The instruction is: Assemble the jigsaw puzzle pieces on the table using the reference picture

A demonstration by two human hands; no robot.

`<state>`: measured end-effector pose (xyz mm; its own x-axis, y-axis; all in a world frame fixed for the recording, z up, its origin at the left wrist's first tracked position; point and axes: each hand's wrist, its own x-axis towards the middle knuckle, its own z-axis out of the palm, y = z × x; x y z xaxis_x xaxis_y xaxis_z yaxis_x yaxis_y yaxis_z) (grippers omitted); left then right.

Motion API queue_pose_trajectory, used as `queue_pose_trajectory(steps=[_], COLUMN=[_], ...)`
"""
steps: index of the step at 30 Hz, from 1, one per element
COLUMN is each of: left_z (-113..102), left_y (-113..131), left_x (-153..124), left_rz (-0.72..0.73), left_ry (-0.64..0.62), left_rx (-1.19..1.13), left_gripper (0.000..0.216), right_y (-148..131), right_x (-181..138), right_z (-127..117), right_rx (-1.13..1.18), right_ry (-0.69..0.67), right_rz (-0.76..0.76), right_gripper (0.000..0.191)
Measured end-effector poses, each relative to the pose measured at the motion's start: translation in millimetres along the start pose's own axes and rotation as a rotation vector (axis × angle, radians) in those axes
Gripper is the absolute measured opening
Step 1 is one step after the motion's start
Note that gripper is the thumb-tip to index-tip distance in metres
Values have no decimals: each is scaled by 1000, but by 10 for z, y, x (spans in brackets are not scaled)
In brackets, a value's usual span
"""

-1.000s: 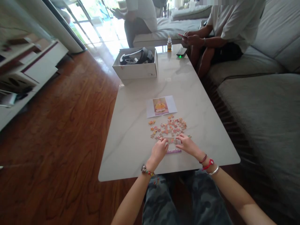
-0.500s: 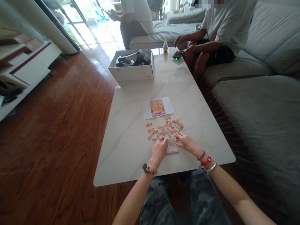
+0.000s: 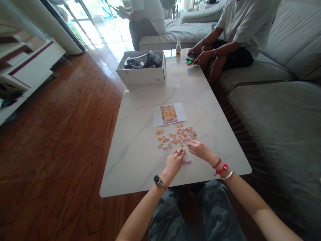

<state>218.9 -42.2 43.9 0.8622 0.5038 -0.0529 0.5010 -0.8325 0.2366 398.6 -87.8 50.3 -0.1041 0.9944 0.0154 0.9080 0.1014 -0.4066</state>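
Note:
Loose jigsaw puzzle pieces [image 3: 183,134] in orange, pink and pale tones lie spread on the white table. My left hand [image 3: 174,162] is at the near edge of the spread, its fingers pinched on a small puzzle piece that they mostly cover. A short pink-purple strip [image 3: 186,162] lies just beside it, partly hidden by the hand. To the right, my right hand [image 3: 200,149] has its fingers bent together at the pieces' near right edge; what they hold is too small to make out. Beyond the pieces lies a sheet with a printed picture [image 3: 169,113] of a yellow figure.
On the far part of the marble-patterned table [image 3: 135,134] stands an open white box [image 3: 142,76] with a dark headset-like device [image 3: 142,62]. A small bottle [image 3: 178,49] is near the far edge. One person [image 3: 247,30] on the sofa handles a device; another person [image 3: 147,20] sits farther back.
My left hand has moved right and slightly toward me, now covering more of the pink-purple strip. My right hand has barely shifted. The seated person's hands have moved over the device.

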Motion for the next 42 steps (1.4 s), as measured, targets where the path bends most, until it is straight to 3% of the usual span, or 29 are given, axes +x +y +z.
queue_pose_trajectory(steps=[4,7,12,16,19,24,30,36,42], left_z=[29,48,44,21,15,27,40,22,-1], left_y=[8,32,40,30,34,42,33,23,27], left_x=[10,35,38,-2,-33,-70,-82,-89,-89], left_rz=[-24,-79,-100,-47,-10,-15,-18,-16,-28], left_ry=[-1,15,59,72,74,68,34,12,-6], left_rx=[14,23,-15,-47,-61,-56,-37,-48,-61], left_gripper=[38,37,36,33,33,38,44,46,47], right_y=[374,493,257,78,57,71,27,-9,-75], right_x=[-87,-130,-122,-88,-60,-19,-28,-38,43], right_z=[-115,-90,68,165,198,233,267,297,289], right_rx=[16,22,70,53,93,168,199,271,202], right_ry=[81,94,70,9,4,-25,0,79,34], right_rz=[215,282,172,187,196,205,187,247,334], right_gripper=[13,15,22,13,9,19,5,2,7])
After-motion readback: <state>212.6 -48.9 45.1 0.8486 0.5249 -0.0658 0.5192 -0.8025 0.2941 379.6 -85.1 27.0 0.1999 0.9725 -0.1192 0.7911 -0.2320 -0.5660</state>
